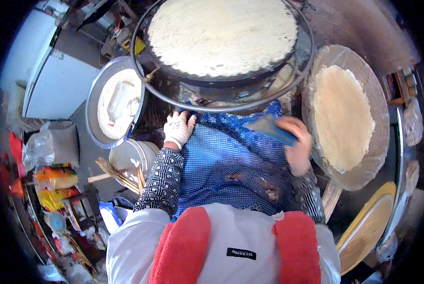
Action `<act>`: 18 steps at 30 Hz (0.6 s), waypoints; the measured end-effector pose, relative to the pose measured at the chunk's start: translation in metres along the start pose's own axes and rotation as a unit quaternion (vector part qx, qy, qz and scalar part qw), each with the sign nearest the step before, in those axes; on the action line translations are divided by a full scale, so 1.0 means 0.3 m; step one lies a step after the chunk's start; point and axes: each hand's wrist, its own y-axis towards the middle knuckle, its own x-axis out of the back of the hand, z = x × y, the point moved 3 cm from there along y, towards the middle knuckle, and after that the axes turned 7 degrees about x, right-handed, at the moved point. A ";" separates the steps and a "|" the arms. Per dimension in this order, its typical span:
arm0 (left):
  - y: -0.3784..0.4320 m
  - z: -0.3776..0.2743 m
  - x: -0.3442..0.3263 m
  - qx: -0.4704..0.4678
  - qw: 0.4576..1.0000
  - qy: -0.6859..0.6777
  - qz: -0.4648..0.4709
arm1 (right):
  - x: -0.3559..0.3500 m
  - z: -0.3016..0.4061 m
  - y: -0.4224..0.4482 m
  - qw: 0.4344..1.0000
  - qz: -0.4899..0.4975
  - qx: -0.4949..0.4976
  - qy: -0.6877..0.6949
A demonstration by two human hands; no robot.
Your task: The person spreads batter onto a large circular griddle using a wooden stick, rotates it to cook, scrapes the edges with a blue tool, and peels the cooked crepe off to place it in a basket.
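Note:
My left hand (pixel 178 130), in a white knit glove, rests on the blue checked apron (pixel 212 152) over my lap, just below the metal ring. It holds nothing, and its thumb stands apart from the fingers. In my bare right hand (pixel 299 147) is a blurred scraper with a blue handle (pixel 284 136); its pale blade (pixel 263 125) points left above the apron. Ahead of both hands is a large round griddle (pixel 212 83). A pale, thin sheet of batter or flatbread (pixel 222 35) covers its top, ragged at the near edge.
A metal ring (pixel 229 108) surrounds the griddle. On the left stand a basin of pale batter (pixel 107 140) and a white bucket (pixel 126 152) with a straw brush (pixel 117 174). At right, a plastic-lined round tray (pixel 378 117) holds tan flatbread (pixel 343 120). A yellow-rimmed disc (pixel 370 230) leans below it.

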 end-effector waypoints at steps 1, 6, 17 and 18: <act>-0.002 0.005 -0.002 0.000 1.000 -0.002 -0.005 | -0.095 0.005 0.100 0.993 0.041 0.079 -0.071; -0.023 0.052 0.035 -0.079 0.970 -0.145 -0.180 | -0.428 -0.127 0.313 0.945 0.041 0.165 -0.281; 0.607 0.559 0.387 -0.188 0.952 0.099 -0.223 | -0.521 -0.102 0.425 0.934 0.066 0.160 -0.312; 0.671 0.538 0.368 -0.180 0.942 0.208 -0.194 | -0.518 -0.121 0.422 0.930 0.042 0.170 -0.323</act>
